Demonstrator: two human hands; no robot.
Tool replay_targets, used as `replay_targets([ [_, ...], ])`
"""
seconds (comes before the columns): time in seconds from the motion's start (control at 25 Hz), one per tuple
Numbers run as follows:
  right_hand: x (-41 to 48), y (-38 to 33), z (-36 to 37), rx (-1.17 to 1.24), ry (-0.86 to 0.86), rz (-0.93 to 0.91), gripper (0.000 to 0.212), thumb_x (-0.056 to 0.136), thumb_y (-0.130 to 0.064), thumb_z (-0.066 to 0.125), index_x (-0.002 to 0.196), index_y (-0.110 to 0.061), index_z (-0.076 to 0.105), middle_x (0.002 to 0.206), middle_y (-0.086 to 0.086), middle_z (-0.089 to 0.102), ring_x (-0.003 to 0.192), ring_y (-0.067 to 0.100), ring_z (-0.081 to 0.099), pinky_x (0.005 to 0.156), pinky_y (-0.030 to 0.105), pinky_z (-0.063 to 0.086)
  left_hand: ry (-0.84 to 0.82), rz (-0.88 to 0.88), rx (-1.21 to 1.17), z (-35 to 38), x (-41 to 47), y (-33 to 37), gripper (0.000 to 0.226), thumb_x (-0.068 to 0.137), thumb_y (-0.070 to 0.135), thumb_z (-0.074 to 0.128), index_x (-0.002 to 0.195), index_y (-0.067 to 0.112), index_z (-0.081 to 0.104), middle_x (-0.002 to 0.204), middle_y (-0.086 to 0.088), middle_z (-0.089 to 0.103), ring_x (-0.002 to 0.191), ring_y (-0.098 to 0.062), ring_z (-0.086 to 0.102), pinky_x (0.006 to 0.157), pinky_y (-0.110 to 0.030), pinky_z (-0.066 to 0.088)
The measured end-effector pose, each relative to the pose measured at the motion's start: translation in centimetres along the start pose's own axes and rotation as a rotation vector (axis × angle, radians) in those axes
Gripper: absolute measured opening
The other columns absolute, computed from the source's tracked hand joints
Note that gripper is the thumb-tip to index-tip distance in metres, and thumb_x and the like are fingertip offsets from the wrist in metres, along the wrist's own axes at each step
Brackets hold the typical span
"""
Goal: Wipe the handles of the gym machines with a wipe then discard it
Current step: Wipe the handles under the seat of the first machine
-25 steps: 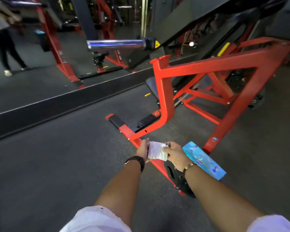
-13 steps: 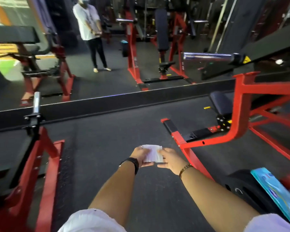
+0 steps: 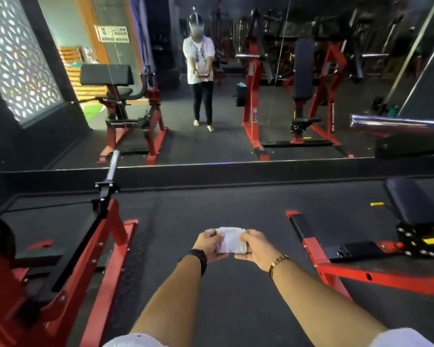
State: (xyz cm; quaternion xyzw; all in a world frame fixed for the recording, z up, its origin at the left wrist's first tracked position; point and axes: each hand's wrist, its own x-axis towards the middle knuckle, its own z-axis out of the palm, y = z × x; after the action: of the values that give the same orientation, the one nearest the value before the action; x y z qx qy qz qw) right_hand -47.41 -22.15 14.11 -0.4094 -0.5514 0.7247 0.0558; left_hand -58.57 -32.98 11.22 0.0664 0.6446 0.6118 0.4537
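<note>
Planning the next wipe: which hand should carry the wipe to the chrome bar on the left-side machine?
Left, probably. The left hand grips the wipe and sits on the side of the chrome bar; the right hand, also holding it, would have to cross over.

Fingers of the left hand (image 3: 208, 246) and right hand (image 3: 256, 249) cover both side edges of the wipe (image 3: 230, 242). The frame's right edge cuts off the chrome bar (image 3: 398, 124) and the padded seat (image 3: 416, 204). The wall notice (image 3: 113, 33) at upper left is too small to read.
</note>
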Motion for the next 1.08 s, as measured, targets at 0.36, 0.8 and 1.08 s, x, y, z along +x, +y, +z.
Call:
replay_targets([
  [0.36,13.4,-10.4,-2.4,-0.037,-0.135,-0.020,0.029,0.096,-0.019,0.049,0.121,-0.005,0.055,0.121,0.019,0.059,0.107,0.033,0.062,0.087,0.048,0.054,0.104,-0.034,-0.316,2.9,12.0,9.0,0.055,0.093,0.049,0.051,0.125,0.005,0.053,0.114,-0.019,0.066,0.096,-0.033,0.067,0.061,-0.039,0.056],
  [0.8,34.2,-21.0,7.6,-0.080,-0.186,0.002,0.032,0.098,-0.027,0.048,0.122,-0.007,0.054,0.120,0.018,0.061,0.107,0.033,0.062,0.086,0.049,0.054,0.167,-0.014,-0.435,-8.2,31.5,19.8,0.064,0.088,0.065,0.046,0.113,0.009,0.063,0.091,-0.012,0.074,0.080,-0.029,0.073,0.057,-0.043,0.057],
  [1.08,47.2,-31.8,17.7,-0.052,-0.278,0.007,0.038,0.098,-0.036,0.047,0.124,-0.009,0.054,0.120,0.016,0.063,0.107,0.033,0.063,0.087,0.049,0.053,0.220,0.055,-0.394,-18.1,42.4,32.1,0.063,0.088,0.070,0.039,0.110,0.017,0.066,0.096,-0.005,0.074,0.086,-0.025,0.071,0.061,-0.040,0.058],
])
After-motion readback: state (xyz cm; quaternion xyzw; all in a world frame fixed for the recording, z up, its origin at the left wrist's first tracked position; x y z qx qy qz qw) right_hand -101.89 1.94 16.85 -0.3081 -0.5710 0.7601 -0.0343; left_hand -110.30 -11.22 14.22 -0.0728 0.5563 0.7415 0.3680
